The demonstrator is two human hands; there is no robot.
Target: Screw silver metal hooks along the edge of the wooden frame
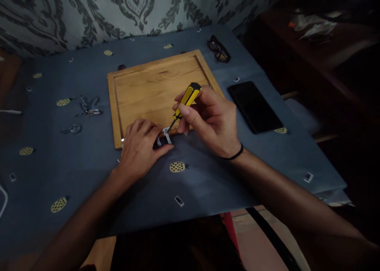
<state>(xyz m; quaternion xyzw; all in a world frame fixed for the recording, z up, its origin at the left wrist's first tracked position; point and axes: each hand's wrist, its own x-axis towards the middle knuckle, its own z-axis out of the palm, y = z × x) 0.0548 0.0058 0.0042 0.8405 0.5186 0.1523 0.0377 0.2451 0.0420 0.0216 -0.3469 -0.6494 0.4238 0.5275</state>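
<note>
A framed wooden panel [142, 83] lies flat on the cloth-covered table. At its near edge sits a small silver metal bracket [168, 138], pinched between the thumb and fingers of my left hand [139, 146]; part of the bracket is hidden by those fingers. My right hand [218, 122], with a black band at the wrist, grips a screwdriver [190, 94] by its yellow and black handle. The screwdriver is tilted, and its shaft points down to the bracket, where the tip meets it or comes very near.
To the left lie pliers [94, 112] and other small metal pieces [73, 128]. A black phone [255, 106] rests right of the panel, with dark-framed glasses [219, 49] behind it. The blue tablecloth [89, 191] carries pineapple prints; a patterned curtain [133, 9] hangs at the back.
</note>
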